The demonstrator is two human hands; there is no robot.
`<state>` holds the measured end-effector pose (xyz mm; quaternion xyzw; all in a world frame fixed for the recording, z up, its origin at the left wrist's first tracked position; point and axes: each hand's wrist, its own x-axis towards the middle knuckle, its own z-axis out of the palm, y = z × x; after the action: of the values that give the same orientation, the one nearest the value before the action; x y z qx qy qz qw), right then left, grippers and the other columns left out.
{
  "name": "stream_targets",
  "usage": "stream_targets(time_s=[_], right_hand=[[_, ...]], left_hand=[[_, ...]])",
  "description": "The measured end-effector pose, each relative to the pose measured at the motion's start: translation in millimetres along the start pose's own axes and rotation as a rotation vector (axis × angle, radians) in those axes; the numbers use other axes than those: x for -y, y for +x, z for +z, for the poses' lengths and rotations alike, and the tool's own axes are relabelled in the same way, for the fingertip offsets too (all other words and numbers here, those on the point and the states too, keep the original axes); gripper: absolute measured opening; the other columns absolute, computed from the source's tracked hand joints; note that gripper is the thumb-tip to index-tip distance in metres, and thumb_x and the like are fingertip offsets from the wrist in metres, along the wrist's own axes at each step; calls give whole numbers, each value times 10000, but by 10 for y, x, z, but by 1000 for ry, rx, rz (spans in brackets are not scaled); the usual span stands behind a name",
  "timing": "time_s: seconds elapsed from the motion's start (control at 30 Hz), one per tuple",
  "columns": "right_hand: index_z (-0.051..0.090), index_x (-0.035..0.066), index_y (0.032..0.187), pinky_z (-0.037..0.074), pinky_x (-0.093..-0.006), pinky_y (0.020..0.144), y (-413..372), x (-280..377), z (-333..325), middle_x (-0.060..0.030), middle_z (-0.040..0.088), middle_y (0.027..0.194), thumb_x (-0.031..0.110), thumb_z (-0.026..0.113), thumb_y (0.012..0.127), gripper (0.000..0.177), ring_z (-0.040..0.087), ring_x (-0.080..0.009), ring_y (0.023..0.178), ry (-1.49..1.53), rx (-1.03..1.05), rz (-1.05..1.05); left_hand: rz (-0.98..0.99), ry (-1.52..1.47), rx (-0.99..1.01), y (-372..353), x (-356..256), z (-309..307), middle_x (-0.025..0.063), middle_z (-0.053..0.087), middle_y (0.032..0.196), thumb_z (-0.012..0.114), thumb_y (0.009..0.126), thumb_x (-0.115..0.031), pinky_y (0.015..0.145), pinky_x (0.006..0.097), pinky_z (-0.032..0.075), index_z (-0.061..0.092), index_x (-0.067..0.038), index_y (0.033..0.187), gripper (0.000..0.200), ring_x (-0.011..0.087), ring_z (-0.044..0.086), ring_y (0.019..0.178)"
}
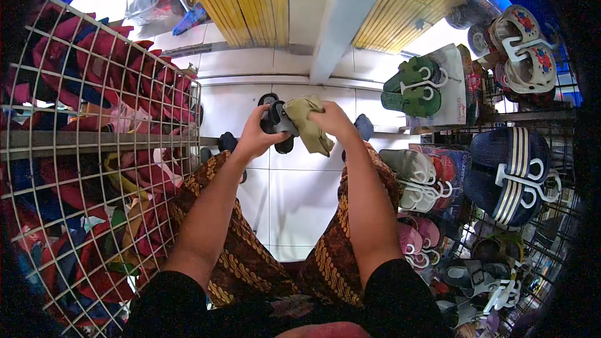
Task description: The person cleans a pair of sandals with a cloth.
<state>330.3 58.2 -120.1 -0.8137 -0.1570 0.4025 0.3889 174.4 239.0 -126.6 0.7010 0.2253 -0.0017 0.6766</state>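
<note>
Dark sandals [278, 116] at eleven o'clock, pinched between the left hand's [251, 139] fingers and thumb, could drop to the white floor [294, 194] if the right hand [339, 122], grasping olive cloth [310, 130] at twelve o'clock, tugs against that light grip.

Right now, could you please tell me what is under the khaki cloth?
Beyond the lower edge of the khaki cloth, white floor tiles show; dark sandals in the left hand meet its left side. What the cloth and right hand directly cover cannot be seen.
</note>
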Motion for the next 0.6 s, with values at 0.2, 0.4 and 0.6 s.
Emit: stream_targets(time_s=[0.2,0.4,0.6], right_hand=[[433,53,1403,510,-328,852,-87,81,106,-137,664,1148,128,627,832,608,645,-213,958,218,-200,-127],[446,55,1343,502,-381,919,-140,153,136,-211,649,1152,304,743,786,679,644,-328,1073,63,-209,-153],[405,-24,1396,496,-401,952,-259,299,1,-256,630,1209,459,824,689,953,638,-357,1102,-127,-154,-103]], left_hand=[[-54,7,-24,-81,-266,83,135,592,1180,828,715,-86,940,342,497,343,-12,1388,833,212,617,1049],[-118,-291,-22,39,-66,38,141,577,1186,790,715,-76,956,349,477,351,-57,1377,795,222,599,1083],[-200,-241,-67,-50,-249,64,145,591,1181,783,701,-52,965,365,459,345,-58,1400,825,241,589,1090]])
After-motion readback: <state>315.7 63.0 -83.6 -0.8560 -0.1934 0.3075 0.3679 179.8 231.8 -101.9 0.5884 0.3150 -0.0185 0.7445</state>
